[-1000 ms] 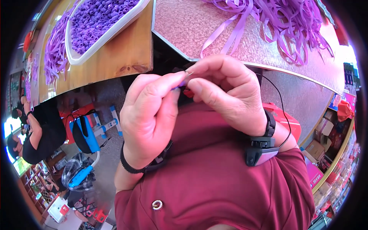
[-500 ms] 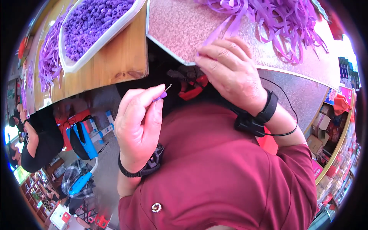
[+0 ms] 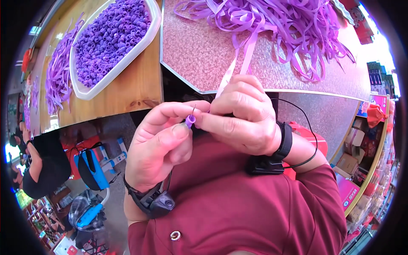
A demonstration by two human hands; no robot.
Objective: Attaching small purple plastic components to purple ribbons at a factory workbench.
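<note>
Between the thumb and fingers of my left hand (image 3: 159,144) is a small purple bead (image 3: 190,120), its open end turned up. A thin metal hook or needle (image 3: 194,109) sticks up out of the bead. My right hand (image 3: 244,117) is closed on light purple ribbon (image 3: 226,80) that runs down from the tangled ribbon pile (image 3: 272,25) on the pink table. The right fingertips meet the left hand at the bead, so the ribbon's end is hidden.
A white tub (image 3: 91,91) full of purple beads stands on the wooden table (image 3: 123,95), beside another ribbon bundle (image 3: 59,80). The pink speckled table (image 3: 191,55) has a metal edge. Another person's arm (image 3: 36,155) shows at far left, with shelves (image 3: 361,170) at right.
My right hand has drawn ribbon off the table toward me. Both hands have come together, and the left hand has turned the bead upright.
</note>
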